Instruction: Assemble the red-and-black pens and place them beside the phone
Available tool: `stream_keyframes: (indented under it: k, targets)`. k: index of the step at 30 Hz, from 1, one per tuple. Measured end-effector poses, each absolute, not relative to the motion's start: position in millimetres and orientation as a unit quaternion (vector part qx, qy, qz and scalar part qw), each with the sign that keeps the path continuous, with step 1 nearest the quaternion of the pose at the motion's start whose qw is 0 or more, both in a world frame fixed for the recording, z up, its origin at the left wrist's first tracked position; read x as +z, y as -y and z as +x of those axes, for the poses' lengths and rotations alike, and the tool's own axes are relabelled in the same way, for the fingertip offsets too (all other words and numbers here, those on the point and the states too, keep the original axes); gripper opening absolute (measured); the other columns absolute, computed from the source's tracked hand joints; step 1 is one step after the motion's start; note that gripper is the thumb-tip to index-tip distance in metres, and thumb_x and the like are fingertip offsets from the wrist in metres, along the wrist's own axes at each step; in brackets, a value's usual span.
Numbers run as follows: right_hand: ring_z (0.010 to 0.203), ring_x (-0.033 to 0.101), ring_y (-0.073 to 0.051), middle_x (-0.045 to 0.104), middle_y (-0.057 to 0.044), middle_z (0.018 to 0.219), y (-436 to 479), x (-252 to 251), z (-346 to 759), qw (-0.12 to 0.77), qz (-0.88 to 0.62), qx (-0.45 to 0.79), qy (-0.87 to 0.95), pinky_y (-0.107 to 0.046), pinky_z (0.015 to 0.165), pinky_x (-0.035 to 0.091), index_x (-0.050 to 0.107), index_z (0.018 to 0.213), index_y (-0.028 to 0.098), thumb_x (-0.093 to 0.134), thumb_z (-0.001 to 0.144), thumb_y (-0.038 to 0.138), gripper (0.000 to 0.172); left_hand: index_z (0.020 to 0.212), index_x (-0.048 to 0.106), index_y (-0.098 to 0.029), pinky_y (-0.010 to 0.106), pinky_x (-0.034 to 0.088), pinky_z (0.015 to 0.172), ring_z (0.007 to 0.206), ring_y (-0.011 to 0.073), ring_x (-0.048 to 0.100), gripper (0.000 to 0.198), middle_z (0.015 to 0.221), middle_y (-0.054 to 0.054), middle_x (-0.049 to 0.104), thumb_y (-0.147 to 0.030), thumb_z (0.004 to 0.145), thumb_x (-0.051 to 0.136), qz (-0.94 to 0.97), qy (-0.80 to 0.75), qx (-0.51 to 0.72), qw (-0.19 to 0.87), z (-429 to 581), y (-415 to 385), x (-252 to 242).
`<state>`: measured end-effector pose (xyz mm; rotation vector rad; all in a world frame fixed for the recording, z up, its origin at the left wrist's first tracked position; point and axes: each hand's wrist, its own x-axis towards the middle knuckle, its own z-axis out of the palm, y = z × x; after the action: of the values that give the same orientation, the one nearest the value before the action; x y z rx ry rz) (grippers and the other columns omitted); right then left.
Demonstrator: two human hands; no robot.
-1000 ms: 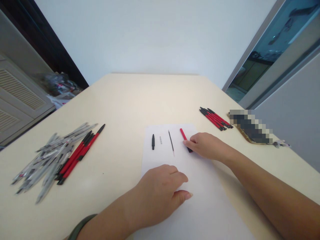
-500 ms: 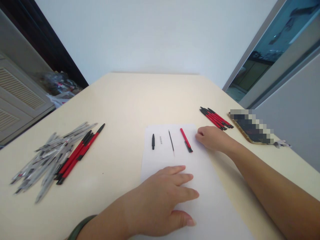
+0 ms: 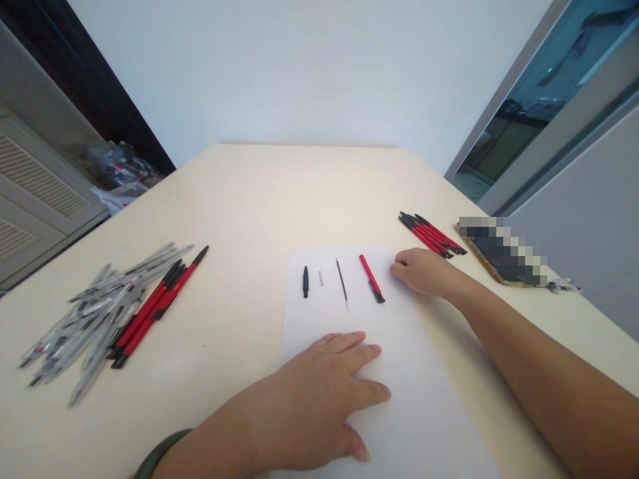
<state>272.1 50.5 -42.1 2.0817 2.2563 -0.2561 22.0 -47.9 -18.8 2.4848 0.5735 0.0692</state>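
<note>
A white sheet of paper (image 3: 399, 426) lies on the cream table (image 3: 279, 199). Pen parts are laid out in a row on it: a black tip (image 3: 305, 281), a small spring (image 3: 321, 278), a thin refill (image 3: 342, 281) and a red barrel (image 3: 371, 278). My left hand (image 3: 319, 399) rests flat on the paper, fingers stretched out, holding nothing. My right hand (image 3: 422, 271) lies at the paper's right edge, just right of the red barrel, fingers loosely curled with nothing seen in them.
A pile of wrapped grey pens (image 3: 84, 326) and several red-and-black pens (image 3: 154, 306) lie at the left. A group of red-and-black pens (image 3: 432, 236) sits at the right, beside a blurred flat object (image 3: 504, 256).
My right hand has let go of the red barrel and pulled to the right of it. My left hand opened from a loose curl and now lies flat on the paper.
</note>
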Motion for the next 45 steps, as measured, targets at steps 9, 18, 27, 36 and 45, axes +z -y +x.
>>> stream_keyframes:
  k: [9, 18, 27, 36, 45]
  targets:
    - [0.06, 0.052, -0.015, 0.061, -0.008, 0.067, -47, -36, 269, 0.015, 0.679, -0.103, -0.727, -0.024, 0.054, 0.033, 0.058, 0.061, 0.015, 0.035, 0.078, 0.04, 0.038, 0.115, 0.051, -0.028, 0.04, 0.021, 0.101, 0.125, 0.0264, 0.025, 0.051, 0.135, 0.006, 0.035, -0.042, 0.067, 0.061, 0.929, -0.215, 0.03, 0.3, 23, 48, -18]
    - [0.054, 0.048, -0.013, 0.057, -0.004, 0.059, -29, -21, 243, -0.042, 0.655, -0.12, -0.745, -0.024, 0.049, 0.029, 0.056, 0.06, 0.017, 0.032, 0.078, 0.052, 0.046, 0.116, 0.05, -0.028, 0.04, 0.021, 0.101, 0.125, 0.0259, 0.024, 0.05, 0.135, 0.007, 0.034, -0.042, 0.069, 0.059, 0.926, -0.217, 0.024, 0.307, 22, 47, -17]
    - [0.058, 0.053, -0.016, 0.062, -0.009, 0.068, -24, -28, 229, 0.066, 0.656, -0.106, -0.744, -0.026, 0.05, 0.028, 0.061, 0.067, 0.016, 0.037, 0.076, 0.047, 0.041, 0.117, 0.049, -0.029, 0.04, 0.02, 0.101, 0.126, 0.0262, 0.022, 0.05, 0.137, 0.006, 0.032, -0.042, 0.069, 0.059, 0.927, -0.216, 0.02, 0.307, 22, 47, -18]
    - [0.047, 0.043, -0.011, 0.051, -0.001, 0.051, -21, -17, 233, -0.047, 0.633, -0.176, -0.753, -0.023, 0.045, 0.027, 0.05, 0.052, 0.017, 0.041, 0.074, 0.037, 0.031, 0.106, 0.058, -0.024, 0.035, 0.033, 0.093, 0.107, 0.022, 0.047, 0.032, 0.114, 0.006, 0.057, -0.033, 0.076, 0.053, 0.892, -0.29, 0.099, 0.332, 27, 46, -17]
    - [0.044, 0.033, -0.005, 0.04, 0.005, 0.048, 23, 14, 201, -0.137, 0.428, -0.371, -0.812, -0.017, 0.041, 0.026, 0.041, 0.058, 0.017, 0.044, 0.077, 0.03, 0.023, 0.091, 0.059, -0.018, 0.022, 0.039, 0.054, 0.058, 0.0105, 0.049, 0.03, 0.065, -0.002, 0.058, -0.043, 0.078, 0.047, 0.606, -0.506, 0.328, 0.519, 29, 37, -11]
